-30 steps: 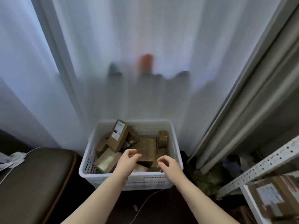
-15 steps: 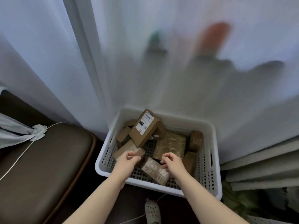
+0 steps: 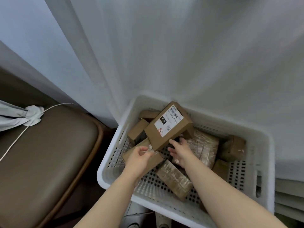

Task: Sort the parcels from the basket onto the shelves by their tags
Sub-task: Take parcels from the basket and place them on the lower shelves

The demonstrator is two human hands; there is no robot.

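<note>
By the brown seat (image 3: 49,153), our right hand (image 3: 181,151) spreads loose at the labelled box (image 3: 166,127) in the basket (image 3: 270,170); whether our left hand (image 3: 139,157) grips anything, we cannot tell.

A sheer white curtain (image 3: 164,55) hangs behind. On the brown padded seat (image 3: 49,158) lie a thin white cord (image 3: 16,141) and grey cloth (image 3: 33,114).

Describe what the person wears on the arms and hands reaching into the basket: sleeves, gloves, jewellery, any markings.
Nothing worn is visible. The left hand and right hand are bare, without gloves, and no rings show on the fingers in view. The left forearm and right forearm are bare down to the frame's lower edge: no sleeves, watch, bracelet or markings.
</note>
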